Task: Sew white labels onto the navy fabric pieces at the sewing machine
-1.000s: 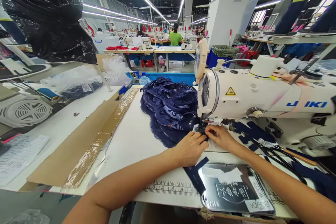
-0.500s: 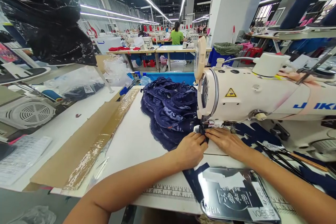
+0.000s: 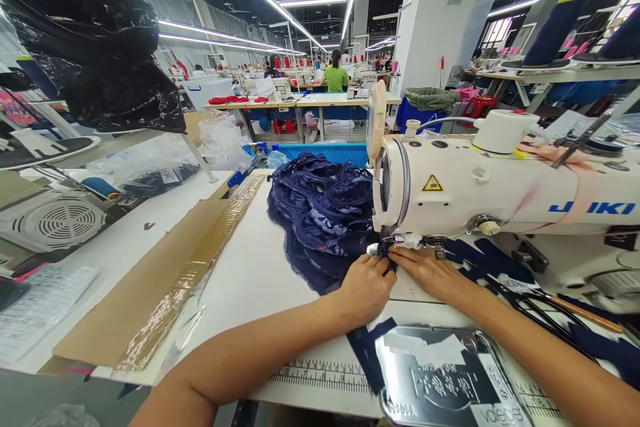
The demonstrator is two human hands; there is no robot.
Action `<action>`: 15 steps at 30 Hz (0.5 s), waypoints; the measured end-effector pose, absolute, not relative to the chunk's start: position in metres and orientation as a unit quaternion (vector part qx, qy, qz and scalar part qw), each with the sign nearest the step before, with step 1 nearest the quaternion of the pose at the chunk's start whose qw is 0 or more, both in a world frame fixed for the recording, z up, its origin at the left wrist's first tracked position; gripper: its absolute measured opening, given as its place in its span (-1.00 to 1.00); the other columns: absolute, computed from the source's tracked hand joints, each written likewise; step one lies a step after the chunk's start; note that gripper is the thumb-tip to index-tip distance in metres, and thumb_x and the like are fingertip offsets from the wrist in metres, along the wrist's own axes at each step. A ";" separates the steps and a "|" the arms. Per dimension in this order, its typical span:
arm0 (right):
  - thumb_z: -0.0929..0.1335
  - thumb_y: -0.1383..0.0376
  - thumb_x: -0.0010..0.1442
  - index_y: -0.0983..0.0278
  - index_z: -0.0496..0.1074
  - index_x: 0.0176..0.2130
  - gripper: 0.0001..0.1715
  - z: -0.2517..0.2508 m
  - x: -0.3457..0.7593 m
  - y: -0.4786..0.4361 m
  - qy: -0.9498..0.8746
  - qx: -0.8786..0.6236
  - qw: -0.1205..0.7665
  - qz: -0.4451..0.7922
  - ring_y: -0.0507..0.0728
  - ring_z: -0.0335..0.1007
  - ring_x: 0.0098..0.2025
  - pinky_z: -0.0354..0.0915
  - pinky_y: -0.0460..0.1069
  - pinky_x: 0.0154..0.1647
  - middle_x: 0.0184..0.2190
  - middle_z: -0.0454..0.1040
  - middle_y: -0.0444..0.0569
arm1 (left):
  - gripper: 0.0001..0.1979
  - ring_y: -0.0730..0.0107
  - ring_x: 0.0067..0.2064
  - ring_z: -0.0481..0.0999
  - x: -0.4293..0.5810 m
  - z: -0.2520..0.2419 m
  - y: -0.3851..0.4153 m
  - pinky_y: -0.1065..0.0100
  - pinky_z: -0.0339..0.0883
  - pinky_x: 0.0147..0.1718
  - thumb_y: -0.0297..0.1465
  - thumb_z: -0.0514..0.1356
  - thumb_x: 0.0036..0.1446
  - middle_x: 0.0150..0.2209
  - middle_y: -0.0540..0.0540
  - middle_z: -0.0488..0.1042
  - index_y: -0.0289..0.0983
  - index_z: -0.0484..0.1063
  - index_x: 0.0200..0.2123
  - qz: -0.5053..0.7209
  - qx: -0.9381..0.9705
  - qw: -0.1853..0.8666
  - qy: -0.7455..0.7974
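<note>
My left hand [image 3: 369, 285] is closed on the edge of a navy lace garment [image 3: 325, 260], just left of the sewing machine's needle area. My right hand [image 3: 423, 270] lies opposite, fingertips pressed together on dark fabric at the presser foot [image 3: 384, 247]. The fabric between the hands is mostly hidden by the fingers. Behind my left hand, a heap of navy lace garments [image 3: 320, 193], with cup-like curves, spreads over the white table. The white sewing machine [image 3: 450, 180] stands with its head above both hands. A navy strip [image 3: 367, 357] hangs down below my left hand.
Black-handled scissors [image 3: 540, 313] and navy cut pieces [image 3: 480, 257] lie right of my right forearm. A shiny metal plate [image 3: 450, 373] covers part of the near edge, beside a printed ruler [image 3: 320, 373]. Taped cardboard [image 3: 150, 287] lies left. A person in green [image 3: 336, 77] sits far ahead.
The view has shifted slightly, with the machine sitting a little further left and lower in the picture. Both hands stay at the presser foot, in nearly the same pose.
</note>
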State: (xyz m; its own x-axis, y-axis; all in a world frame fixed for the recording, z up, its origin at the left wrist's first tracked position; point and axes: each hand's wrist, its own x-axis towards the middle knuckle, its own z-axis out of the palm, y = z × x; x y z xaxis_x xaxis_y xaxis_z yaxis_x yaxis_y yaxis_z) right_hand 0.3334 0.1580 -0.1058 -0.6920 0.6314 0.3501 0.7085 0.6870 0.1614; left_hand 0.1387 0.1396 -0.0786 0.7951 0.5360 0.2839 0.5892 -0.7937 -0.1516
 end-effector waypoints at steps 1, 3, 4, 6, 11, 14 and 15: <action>0.16 0.57 0.10 0.26 0.32 0.05 -0.44 -0.107 0.333 0.158 -0.907 -0.371 0.136 -0.148 0.19 0.41 -0.10 0.38 0.10 -0.16 -0.01 0.40 0.11 | -0.81 0.24 -0.14 0.45 0.139 -0.079 0.140 0.25 0.31 -0.23 -0.50 0.02 0.13 -0.20 -0.23 0.46 -0.42 0.39 -0.25 -0.116 -0.939 0.120 -0.301; 0.17 0.58 0.08 0.27 0.32 0.05 -0.43 -0.108 0.333 0.157 -0.903 -0.376 0.135 -0.160 0.21 0.41 -0.11 0.38 0.10 -0.18 -0.02 0.41 0.12 | -0.81 0.24 -0.15 0.45 0.140 -0.079 0.141 0.25 0.31 -0.24 -0.51 0.02 0.13 -0.21 -0.22 0.47 -0.42 0.39 -0.26 -0.118 -0.938 0.123 -0.303; 0.17 0.58 0.07 0.27 0.32 0.05 -0.42 -0.109 0.333 0.157 -0.900 -0.380 0.133 -0.167 0.22 0.40 -0.10 0.38 0.11 -0.19 -0.02 0.41 0.13 | -0.82 0.24 -0.16 0.45 0.141 -0.079 0.142 0.25 0.30 -0.24 -0.51 0.02 0.13 -0.21 -0.21 0.47 -0.42 0.39 -0.26 -0.119 -0.937 0.123 -0.305; 0.17 0.58 0.06 0.28 0.31 0.05 -0.41 -0.109 0.332 0.157 -0.895 -0.389 0.128 -0.180 0.25 0.40 -0.10 0.38 0.14 -0.19 -0.01 0.40 0.14 | -0.83 0.25 -0.16 0.45 0.142 -0.080 0.142 0.25 0.29 -0.24 -0.51 0.03 0.13 -0.21 -0.21 0.48 -0.41 0.39 -0.28 -0.121 -0.935 0.123 -0.310; 0.16 0.59 0.04 0.33 0.34 0.01 -0.44 -0.105 0.329 0.157 -0.891 -0.381 0.129 -0.211 0.21 0.43 -0.17 0.40 0.08 -0.25 -0.08 0.46 0.14 | -0.83 0.24 -0.18 0.46 0.145 -0.083 0.145 0.23 0.27 -0.22 -0.50 0.04 0.12 -0.21 -0.22 0.48 -0.43 0.40 -0.27 -0.128 -0.931 0.135 -0.315; 0.16 0.57 0.05 0.34 0.37 -0.03 -0.49 -0.100 0.327 0.158 -0.893 -0.370 0.143 -0.215 0.19 0.44 -0.23 0.39 0.06 -0.27 -0.15 0.49 0.13 | -0.81 0.23 -0.19 0.46 0.148 -0.085 0.146 0.23 0.26 -0.22 -0.49 0.05 0.11 -0.21 -0.23 0.48 -0.44 0.40 -0.24 -0.135 -0.926 0.146 -0.320; 0.16 0.57 0.05 0.33 0.37 -0.03 -0.49 -0.099 0.326 0.158 -0.893 -0.370 0.145 -0.213 0.19 0.44 -0.24 0.39 0.06 -0.28 -0.17 0.50 0.13 | -0.80 0.23 -0.19 0.46 0.148 -0.086 0.146 0.23 0.26 -0.20 -0.50 0.05 0.11 -0.20 -0.24 0.48 -0.45 0.40 -0.23 -0.137 -0.925 0.149 -0.322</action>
State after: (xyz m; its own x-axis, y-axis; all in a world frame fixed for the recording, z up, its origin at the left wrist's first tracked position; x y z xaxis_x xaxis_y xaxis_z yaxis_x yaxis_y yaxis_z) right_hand 0.3265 0.1578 -0.0989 -0.6843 0.5990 0.4158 0.7221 0.6358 0.2725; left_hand 0.1482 0.1462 -0.0856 0.7554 0.5540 0.3499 0.6359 -0.7488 -0.1871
